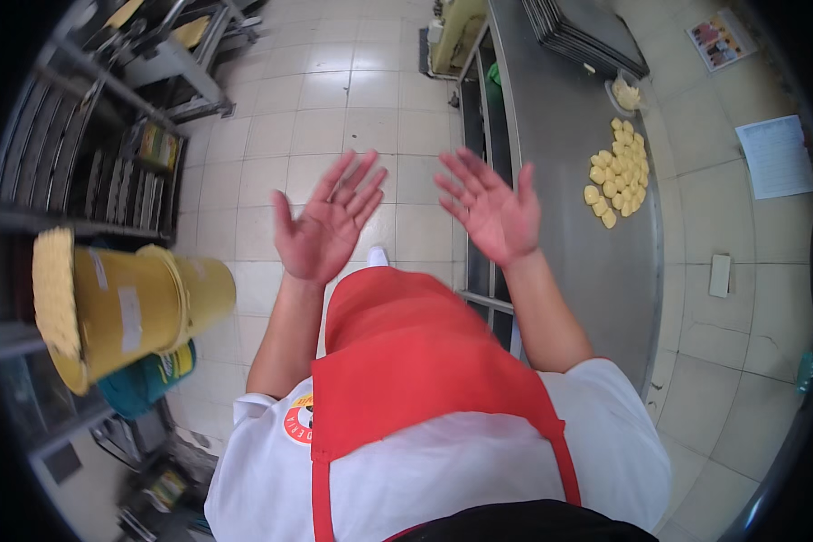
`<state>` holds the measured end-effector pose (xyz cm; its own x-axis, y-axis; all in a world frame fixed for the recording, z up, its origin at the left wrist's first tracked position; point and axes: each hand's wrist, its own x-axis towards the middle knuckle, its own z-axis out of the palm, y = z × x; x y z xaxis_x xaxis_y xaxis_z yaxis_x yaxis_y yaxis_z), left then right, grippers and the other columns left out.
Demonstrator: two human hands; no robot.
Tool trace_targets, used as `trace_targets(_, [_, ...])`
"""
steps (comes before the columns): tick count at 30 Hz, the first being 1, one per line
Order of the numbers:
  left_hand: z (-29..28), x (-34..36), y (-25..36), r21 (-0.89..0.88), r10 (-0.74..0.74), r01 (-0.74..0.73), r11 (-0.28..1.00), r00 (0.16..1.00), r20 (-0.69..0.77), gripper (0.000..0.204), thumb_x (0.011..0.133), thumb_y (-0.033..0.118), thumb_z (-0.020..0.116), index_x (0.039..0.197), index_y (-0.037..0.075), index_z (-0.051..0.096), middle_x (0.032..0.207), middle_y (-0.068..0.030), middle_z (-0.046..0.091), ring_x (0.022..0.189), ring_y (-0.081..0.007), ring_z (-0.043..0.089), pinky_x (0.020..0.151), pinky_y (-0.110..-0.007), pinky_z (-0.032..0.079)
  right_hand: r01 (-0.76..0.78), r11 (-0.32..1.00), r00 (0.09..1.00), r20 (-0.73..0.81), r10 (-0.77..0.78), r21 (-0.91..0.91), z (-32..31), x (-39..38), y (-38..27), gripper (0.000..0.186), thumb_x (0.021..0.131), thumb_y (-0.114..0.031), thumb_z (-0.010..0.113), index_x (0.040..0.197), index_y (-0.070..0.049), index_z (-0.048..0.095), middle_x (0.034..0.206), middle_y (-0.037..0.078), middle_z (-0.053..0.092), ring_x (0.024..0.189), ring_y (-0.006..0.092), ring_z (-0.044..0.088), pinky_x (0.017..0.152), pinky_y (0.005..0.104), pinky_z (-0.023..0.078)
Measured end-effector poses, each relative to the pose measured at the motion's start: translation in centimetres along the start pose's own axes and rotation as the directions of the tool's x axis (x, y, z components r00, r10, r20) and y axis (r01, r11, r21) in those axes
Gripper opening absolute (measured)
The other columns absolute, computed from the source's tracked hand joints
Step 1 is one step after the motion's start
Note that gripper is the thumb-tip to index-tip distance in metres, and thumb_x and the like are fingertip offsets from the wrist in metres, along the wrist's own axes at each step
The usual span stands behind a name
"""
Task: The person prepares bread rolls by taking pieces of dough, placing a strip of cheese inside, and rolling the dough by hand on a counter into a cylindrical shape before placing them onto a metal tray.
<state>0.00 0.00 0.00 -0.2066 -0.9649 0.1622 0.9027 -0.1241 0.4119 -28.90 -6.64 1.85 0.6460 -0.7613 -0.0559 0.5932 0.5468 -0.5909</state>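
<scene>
Both of my hands are raised in front of me with palms turned up and fingers spread. My left hand holds nothing and is over the tiled floor, in front of my red apron. Empty too, my right hand is near the long edge of the metal table. On that table, toward its far right side, lies a cluster of pale yellow dough pieces. Neither hand touches anything.
A clear container of pale stuff and stacked dark trays sit at the table's far end. At left stand yellow buckets, a teal tub and a metal rack. Papers hang on the tiled wall.
</scene>
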Motion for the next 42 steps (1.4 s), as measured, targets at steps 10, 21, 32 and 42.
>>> trace_targets(10, [-12.4, 20.9, 2.6, 0.832, -0.848, 0.508, 0.222, 0.522, -0.093, 0.080, 0.113, 0.064, 0.038, 0.164, 0.003, 0.046, 0.176, -0.0177, 0.036, 0.166, -0.0376, 0.024, 0.134, -0.048, 0.017, -0.608, 0.350, 0.786, -0.480, 0.389, -0.713, -14.4, -1.4, -5.9, 0.055, 0.114, -0.037, 0.057, 0.164, -0.016, 0.051, 0.172, 0.011, 0.044, 0.156, 0.0281, 0.044, 0.129, 0.0387, 0.032])
trace_targets(21, [-19.4, 47.7, 2.3, 0.853, -0.750, 0.179, -0.490, 0.413, -0.517, 0.070, 0.105, 0.059, 0.062, 0.161, 0.018, 0.055, 0.170, -0.0176, 0.046, 0.165, -0.0450, 0.020, 0.129, -0.067, 0.018, -0.619, 0.298, 0.570, -0.676, -0.467, -0.727, -28.8, 10.5, -18.8, 0.029, 0.100, -0.018, 0.068, 0.126, -0.007, 0.072, 0.134, 0.018, 0.065, 0.123, 0.0403, 0.064, 0.106, 0.0481, 0.054])
trace_targets(32, [-22.7, 82.0, -9.4, 0.808, -0.892, -0.533, -0.251, 0.452, 0.021, 0.045, 0.102, 0.027, 0.073, 0.138, 0.001, 0.068, 0.149, -0.0251, 0.063, 0.143, -0.0487, 0.055, 0.120, -0.058, 0.041, -0.998, 0.028, 0.028, -0.802, -0.596, -0.056, -37.0, 6.8, -33.6, 0.034, 0.090, -0.003, 0.070, 0.122, -0.011, 0.072, 0.136, 0.015, 0.062, 0.125, 0.0367, 0.063, 0.099, 0.0464, 0.060])
trace_targets(42, [-3.2, 84.7, -29.4, 0.719, -0.932, 0.614, 0.326, 0.336, 0.135, 0.040, 0.113, 0.038, 0.062, 0.112, 0.000, 0.073, 0.101, -0.0105, 0.074, 0.093, -0.0165, 0.070, 0.081, -0.033, 0.057, -0.022, 0.713, -0.379, -0.654, -0.655, -0.701, -25.6, 30.4, -40.4, 0.016, 0.100, -0.003, 0.066, 0.115, -0.007, 0.062, 0.101, 0.000, 0.060, 0.093, 0.0090, 0.062, 0.079, 0.0300, 0.052])
